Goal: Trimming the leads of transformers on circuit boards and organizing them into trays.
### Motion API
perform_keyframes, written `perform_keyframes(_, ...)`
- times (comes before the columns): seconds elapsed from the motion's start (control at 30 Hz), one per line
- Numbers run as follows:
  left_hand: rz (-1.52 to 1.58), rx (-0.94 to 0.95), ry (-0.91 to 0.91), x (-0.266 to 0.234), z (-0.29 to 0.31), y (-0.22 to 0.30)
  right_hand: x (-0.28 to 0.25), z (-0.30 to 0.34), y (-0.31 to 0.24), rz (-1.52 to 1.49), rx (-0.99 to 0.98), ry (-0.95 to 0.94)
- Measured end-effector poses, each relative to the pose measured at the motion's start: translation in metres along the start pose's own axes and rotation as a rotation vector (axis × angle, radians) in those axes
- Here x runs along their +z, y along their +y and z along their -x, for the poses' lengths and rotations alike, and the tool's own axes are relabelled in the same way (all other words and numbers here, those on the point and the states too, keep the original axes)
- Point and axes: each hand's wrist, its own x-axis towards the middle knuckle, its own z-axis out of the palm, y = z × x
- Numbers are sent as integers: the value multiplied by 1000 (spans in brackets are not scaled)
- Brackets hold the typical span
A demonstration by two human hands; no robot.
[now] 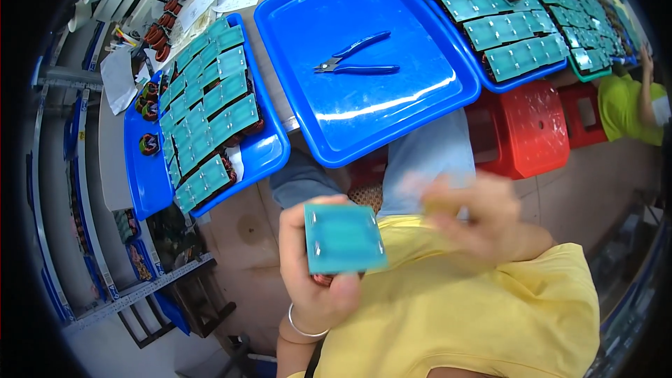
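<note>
Head view: left hand grips smooth, glossy, square green board; right hand blurred, finger spread unclear.

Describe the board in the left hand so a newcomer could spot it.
Start at the middle blue tray, then look below it to the left hand, the one with a silver bangle. It holds the square teal board. Unlike the boards lying in the side trays, this one is held alone.
</note>
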Motion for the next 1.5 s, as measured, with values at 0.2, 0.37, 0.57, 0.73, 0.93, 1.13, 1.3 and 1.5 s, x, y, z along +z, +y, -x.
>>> perform_keyframes(0.2,-113,-3,174,4,0,0,0,-6,-4,-341,0,-129)
perform_keyframes(0.37,91,33,64,-8,3,-3,2,-12,-10,-376,25,-320)
perform_keyframes(0.57,4,53,60,-13,12,-2,9,-12,-2,-42,-33,49)
perform_keyframes(0.73,-17,-47,248,-9,6,0,1,-17,-17,-330,84,-247)
perform_keyframes(0.93,-24,-54,276,-11,6,0,10,-19,-11,-391,33,-349)
perform_keyframes(1.13,-258,118,321,-12,5,-5,11,-24,-11,-236,43,-406)
perform_keyframes(1.3,169,-42,218,-17,1,4,-2,-30,-9,-495,427,128)
perform_keyframes(1.5,960,-184,-149,-30,-5,-17,11,-34,-2,-622,346,-73)
